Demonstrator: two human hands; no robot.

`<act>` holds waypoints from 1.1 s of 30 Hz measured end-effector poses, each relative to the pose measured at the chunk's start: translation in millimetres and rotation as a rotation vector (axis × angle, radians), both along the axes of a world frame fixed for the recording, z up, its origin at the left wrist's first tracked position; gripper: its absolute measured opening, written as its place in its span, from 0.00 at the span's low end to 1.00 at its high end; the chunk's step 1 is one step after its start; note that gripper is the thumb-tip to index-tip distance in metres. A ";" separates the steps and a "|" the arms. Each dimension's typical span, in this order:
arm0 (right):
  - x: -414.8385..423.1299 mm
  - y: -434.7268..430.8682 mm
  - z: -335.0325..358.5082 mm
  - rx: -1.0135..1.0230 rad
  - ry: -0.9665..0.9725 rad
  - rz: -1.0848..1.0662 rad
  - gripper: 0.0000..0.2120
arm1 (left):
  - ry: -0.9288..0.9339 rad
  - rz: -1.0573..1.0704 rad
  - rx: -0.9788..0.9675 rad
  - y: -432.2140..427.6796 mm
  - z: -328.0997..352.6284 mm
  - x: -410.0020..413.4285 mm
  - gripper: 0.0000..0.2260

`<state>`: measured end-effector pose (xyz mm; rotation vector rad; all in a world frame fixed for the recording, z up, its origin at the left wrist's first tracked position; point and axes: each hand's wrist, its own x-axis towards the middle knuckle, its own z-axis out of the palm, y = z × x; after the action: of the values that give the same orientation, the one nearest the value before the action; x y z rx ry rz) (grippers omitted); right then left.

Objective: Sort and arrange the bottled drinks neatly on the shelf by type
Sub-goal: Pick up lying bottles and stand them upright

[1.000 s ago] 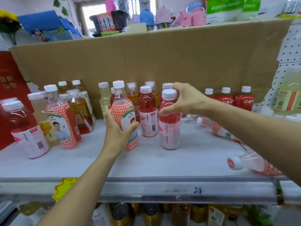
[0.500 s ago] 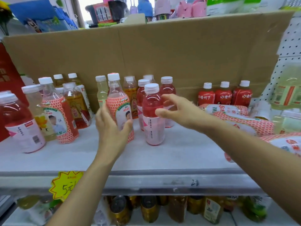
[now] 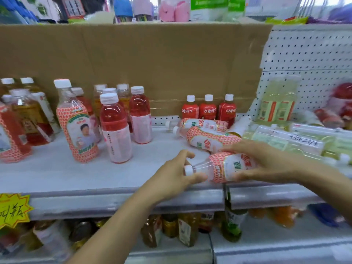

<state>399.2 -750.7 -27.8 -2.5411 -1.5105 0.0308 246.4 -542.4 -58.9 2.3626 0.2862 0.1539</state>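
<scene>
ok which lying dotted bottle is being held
The frontmost one, by the shelf edge: right hand grips its body, left hand its neck. Two others lie behind it.

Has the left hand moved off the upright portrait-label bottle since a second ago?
Yes. The left hand has left the portrait-label bottle and gone right along the shelf, to the neck of the lying red-patterned bottle.
</scene>
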 end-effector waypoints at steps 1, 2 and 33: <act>2.6 -2.5 -0.6 -0.004 -0.039 0.016 0.36 | -0.024 0.018 0.029 -2.4 0.6 2.5 0.20; 3.5 -2.8 -0.6 0.002 -0.061 0.026 0.36 | -0.068 0.050 0.038 -3.4 1.3 3.9 0.14; 45.2 133.9 7.2 0.452 0.513 -0.073 0.23 | -0.492 0.361 0.466 112.3 145.1 15.5 0.10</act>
<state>444.4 -616.7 -20.6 -2.0217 -1.0784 0.2750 261.9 -430.1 86.2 2.5965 0.4695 1.0546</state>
